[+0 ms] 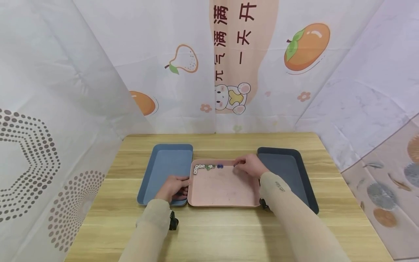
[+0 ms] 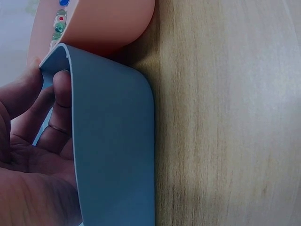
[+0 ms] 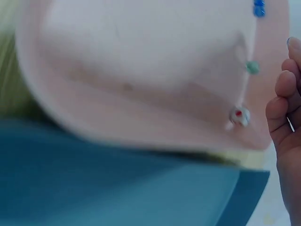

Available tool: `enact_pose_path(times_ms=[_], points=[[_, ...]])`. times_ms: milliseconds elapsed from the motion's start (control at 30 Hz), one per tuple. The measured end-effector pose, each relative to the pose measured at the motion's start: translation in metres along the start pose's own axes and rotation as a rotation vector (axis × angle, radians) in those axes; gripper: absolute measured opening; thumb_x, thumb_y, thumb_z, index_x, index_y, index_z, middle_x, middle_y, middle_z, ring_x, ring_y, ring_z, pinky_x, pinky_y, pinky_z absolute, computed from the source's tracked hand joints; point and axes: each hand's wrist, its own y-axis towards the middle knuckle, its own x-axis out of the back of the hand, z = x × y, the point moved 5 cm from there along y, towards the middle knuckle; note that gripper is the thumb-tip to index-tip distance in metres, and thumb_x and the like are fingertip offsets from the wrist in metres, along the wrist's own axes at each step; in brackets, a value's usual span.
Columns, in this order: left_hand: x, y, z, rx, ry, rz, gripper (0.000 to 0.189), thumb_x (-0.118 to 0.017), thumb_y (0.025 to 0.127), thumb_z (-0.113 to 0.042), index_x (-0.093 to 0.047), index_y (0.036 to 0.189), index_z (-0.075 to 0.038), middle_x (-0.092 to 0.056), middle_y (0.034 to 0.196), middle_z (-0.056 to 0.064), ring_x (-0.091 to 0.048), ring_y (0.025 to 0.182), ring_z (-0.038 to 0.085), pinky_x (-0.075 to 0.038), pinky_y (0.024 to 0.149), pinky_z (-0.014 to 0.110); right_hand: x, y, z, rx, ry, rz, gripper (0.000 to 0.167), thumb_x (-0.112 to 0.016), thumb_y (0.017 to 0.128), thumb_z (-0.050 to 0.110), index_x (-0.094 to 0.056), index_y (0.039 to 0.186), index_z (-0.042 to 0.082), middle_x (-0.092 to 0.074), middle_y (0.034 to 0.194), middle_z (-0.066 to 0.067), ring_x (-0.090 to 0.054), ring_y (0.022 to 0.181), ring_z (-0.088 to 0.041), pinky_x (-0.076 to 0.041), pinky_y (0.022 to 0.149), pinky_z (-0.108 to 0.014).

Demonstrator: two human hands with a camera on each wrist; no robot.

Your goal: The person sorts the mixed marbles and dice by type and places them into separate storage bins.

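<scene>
A shallow pink tray point(image 1: 226, 202) holds white dice point(image 1: 200, 166), green beads point(image 1: 207, 167) and blue beads point(image 1: 220, 166) along its far edge. Inside the far rim, my right hand point(image 1: 250, 165) pinches a small blue bead; only a speck of blue shows at its fingertip in the right wrist view. Below that hand lie a green bead point(image 3: 252, 67) and a white die with a red dot point(image 3: 240, 116). My left hand point(image 1: 173, 187) grips the pink tray's left rim, its other fingers curled inside the blue tray point(image 2: 113, 132) beside it.
The blue tray stands against the pink tray's left side. On the right, a dark blue tray point(image 1: 309, 189) sits close by, partly behind my right forearm. All three rest on a wooden table point(image 1: 209, 233), with a printed curtain point(image 1: 190, 120) behind.
</scene>
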Motion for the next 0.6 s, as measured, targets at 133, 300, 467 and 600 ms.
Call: enact_pose_path(times_ms=[133, 300, 467, 600], points=[[-0.001, -0.001, 0.001, -0.002, 0.002, 0.007, 0.039, -0.067, 0.100, -0.018, -0.065, 0.139, -0.008, -0.068, 0.078, 0.010, -0.063, 0.064, 0.018, -0.059, 0.063, 0.036, 0.018, -0.009, -0.003, -0.001, 0.014, -0.043, 0.021, -0.070, 0.097, 0.018, -0.077, 0.115, 0.010, -0.072, 0.092, -0.014, -0.064, 0.072, -0.027, -0.053, 0.063, -0.036], [0.000, 0.000, 0.001, -0.001, -0.008, 0.007, 0.041, -0.067, 0.100, -0.018, -0.065, 0.139, -0.008, -0.068, 0.078, 0.010, -0.062, 0.064, 0.018, -0.059, 0.063, 0.036, 0.041, -0.019, -0.011, -0.035, 0.041, -0.094, 0.027, -0.069, 0.098, 0.019, -0.074, 0.121, 0.006, -0.071, 0.089, -0.018, -0.060, 0.067, -0.026, -0.049, 0.060, -0.035], [0.001, 0.001, 0.002, -0.002, -0.013, 0.006, 0.041, -0.067, 0.100, -0.018, -0.064, 0.140, -0.008, -0.067, 0.078, 0.010, -0.062, 0.064, 0.018, -0.059, 0.062, 0.036, 0.060, -0.027, -0.025, -0.075, 0.069, -0.143, 0.032, -0.068, 0.099, 0.021, -0.071, 0.127, 0.005, -0.067, 0.084, -0.016, -0.055, 0.065, -0.024, -0.047, 0.061, -0.036], [0.000, 0.002, 0.002, 0.003, -0.014, 0.002, 0.041, -0.068, 0.100, -0.019, -0.065, 0.139, -0.009, -0.067, 0.078, 0.009, -0.062, 0.064, 0.018, -0.059, 0.062, 0.036, 0.071, -0.033, -0.037, -0.104, 0.105, -0.162, 0.035, -0.068, 0.100, 0.023, -0.069, 0.131, 0.005, -0.064, 0.080, -0.011, -0.056, 0.068, -0.025, -0.048, 0.066, -0.037]])
